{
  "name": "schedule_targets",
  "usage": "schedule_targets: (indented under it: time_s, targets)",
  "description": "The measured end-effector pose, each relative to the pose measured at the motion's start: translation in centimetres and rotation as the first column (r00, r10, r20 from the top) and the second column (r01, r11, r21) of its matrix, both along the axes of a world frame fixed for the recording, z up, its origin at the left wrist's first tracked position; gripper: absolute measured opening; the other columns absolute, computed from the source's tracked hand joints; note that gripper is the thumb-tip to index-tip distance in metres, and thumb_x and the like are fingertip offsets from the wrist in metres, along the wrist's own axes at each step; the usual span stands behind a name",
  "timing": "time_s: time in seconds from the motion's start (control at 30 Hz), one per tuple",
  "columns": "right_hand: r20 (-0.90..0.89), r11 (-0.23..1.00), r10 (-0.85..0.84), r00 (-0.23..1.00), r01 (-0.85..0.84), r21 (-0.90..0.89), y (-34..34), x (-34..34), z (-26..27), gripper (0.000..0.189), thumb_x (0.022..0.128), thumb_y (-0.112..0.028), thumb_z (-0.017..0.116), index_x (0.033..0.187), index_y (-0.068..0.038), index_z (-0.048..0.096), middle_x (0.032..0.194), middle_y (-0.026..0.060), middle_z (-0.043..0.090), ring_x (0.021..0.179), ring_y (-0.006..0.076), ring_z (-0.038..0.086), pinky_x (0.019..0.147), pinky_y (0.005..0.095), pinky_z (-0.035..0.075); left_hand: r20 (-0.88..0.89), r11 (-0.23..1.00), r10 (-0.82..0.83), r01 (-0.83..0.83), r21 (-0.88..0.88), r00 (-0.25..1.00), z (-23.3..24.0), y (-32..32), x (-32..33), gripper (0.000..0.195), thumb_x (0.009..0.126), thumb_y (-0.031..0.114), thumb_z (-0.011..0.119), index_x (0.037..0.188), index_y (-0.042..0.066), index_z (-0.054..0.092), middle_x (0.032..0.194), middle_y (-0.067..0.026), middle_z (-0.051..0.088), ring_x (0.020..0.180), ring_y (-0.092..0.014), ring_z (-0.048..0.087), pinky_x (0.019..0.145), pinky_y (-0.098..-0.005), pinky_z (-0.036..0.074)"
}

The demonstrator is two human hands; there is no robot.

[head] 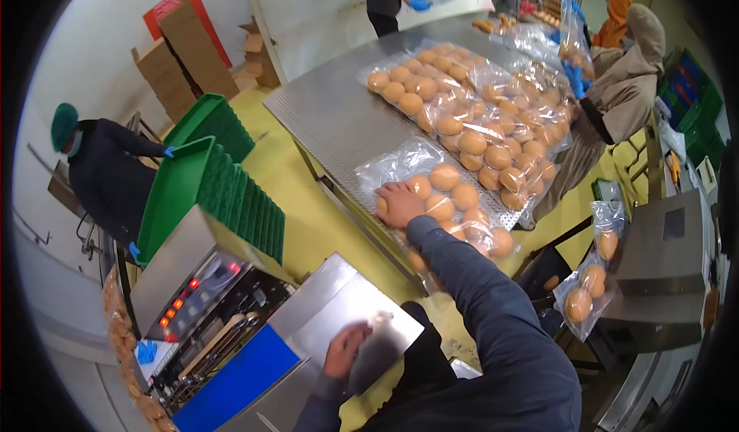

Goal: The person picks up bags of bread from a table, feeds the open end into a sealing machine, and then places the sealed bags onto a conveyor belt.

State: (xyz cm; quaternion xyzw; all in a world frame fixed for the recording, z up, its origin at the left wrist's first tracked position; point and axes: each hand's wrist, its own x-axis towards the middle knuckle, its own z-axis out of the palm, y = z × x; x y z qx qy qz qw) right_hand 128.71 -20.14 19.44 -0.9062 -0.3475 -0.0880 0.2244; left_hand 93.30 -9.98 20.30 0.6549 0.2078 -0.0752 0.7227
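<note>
Bare and laid over a clear plastic bag of round buns (440,207), my right hand (399,205) curls its fingers around the buns at the bag's left side. This bag lies on the near edge of a perforated metal table (323,94), partly overhanging it. Beyond it lie several more filled bags of buns (496,155), side by side and overlapping. Lower left, my left hand (346,348) hovers at or just above a shiny metal plate (369,302). It is blurred, and nothing clear shows in its fingers.
A machine with lit red displays (190,293) and a blue belt (242,380) stands at left. Behind it a person (109,166) touches stacked green trays (231,207). Another person in a beige hood (629,68) works across the table. Small bagged buns (586,293) are at right.
</note>
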Motion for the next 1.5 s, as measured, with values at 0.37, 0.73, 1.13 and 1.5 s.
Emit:
schedule_targets:
  time_s: [0.37, 0.73, 1.13, 1.5]
  targets:
    - [-0.118, 0.87, 0.137, 0.983, -0.063, 0.489, -6.6, 7.3, 1.8, 0.041, 0.071, -0.007, 0.066, 0.111, -0.01, 0.056, 0.119, 0.0161, 0.053, 0.111, 0.0356, 0.049, 0.095, 0.0432, 0.038, -0.107, 0.82, 0.541, -0.552, -0.15, 0.834, -5.5, -0.8, 27.8, 0.011, 0.089, 0.021, 0.055, 0.09, 0.01, 0.055, 0.085, -0.0019, 0.057, 0.077, -0.014, 0.056, 0.064, -0.0293, 0.047]
    - [-0.76, 0.946, 0.279, 0.587, -0.03, 0.324, -4.6, 22.4, -2.4, 0.013, 0.074, -0.014, 0.067, 0.084, -0.006, 0.066, 0.085, 0.0056, 0.066, 0.079, 0.0158, 0.06, 0.075, 0.0295, 0.047, 0.053, 0.707, 0.7, -0.68, -0.191, 0.713, -8.0, 0.1, 28.5, 0.014, 0.091, 0.018, 0.052, 0.083, 0.007, 0.05, 0.072, 0.0, 0.052, 0.065, -0.011, 0.05, 0.059, -0.0259, 0.042]
    - [-0.682, 0.846, 0.489, 0.544, -0.107, 0.522, 6.6, 1.7, -3.9, 0.009, 0.08, -0.011, 0.062, 0.079, -0.003, 0.065, 0.074, 0.0054, 0.066, 0.07, 0.0122, 0.061, 0.067, 0.0277, 0.05, -0.016, 0.495, 0.829, -0.745, -0.447, 0.56, 1.6, -0.7, 6.7, 0.019, 0.094, 0.022, 0.044, 0.094, 0.003, 0.047, 0.081, -0.015, 0.06, 0.071, -0.026, 0.062, 0.063, -0.0361, 0.053]
    - [-0.682, 0.79, 0.611, 0.401, -0.363, 0.494, 17.3, -9.4, -5.3, 0.011, 0.079, -0.008, 0.059, 0.083, -0.001, 0.068, 0.082, 0.0083, 0.068, 0.078, 0.0157, 0.062, 0.075, 0.0286, 0.049, 0.173, 0.281, 0.902, -0.842, 0.46, 0.395, -9.9, 13.8, -4.6, 0.019, 0.095, 0.017, 0.044, 0.081, 0.004, 0.046, 0.063, -0.0076, 0.052, 0.052, -0.017, 0.051, 0.046, -0.0319, 0.044]
